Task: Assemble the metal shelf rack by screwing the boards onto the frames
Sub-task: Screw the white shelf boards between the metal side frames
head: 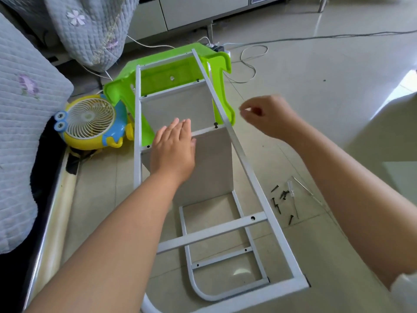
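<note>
I see the board (209, 163) standing between the two white frames (248, 175) on the floor, its top edge against a crossbar, and a screw (216, 125) standing proud in that crossbar's right end. My left hand (172, 152) lies flat on the board, fingers straight and together, pressing it against the bar. My right hand (264, 116) hangs in the air just right of the long frame rail, its fingers curled with thumb and forefinger pinched; whether they hold anything I cannot tell, the tips are blurred.

The screw lies down and to the left of my right fingers, across the rail, so the right hand is the nearer one. The rail runs away from me towards the green stool (171, 73) propping the far end. I judge the next move must cross that rail.

The loose screws (281, 199) and a screwdriver (291, 188) lie on the floor to the right, well apart from the hand. A small fan (90, 120) and a quilted bed (24, 105) sit to the left.
</note>
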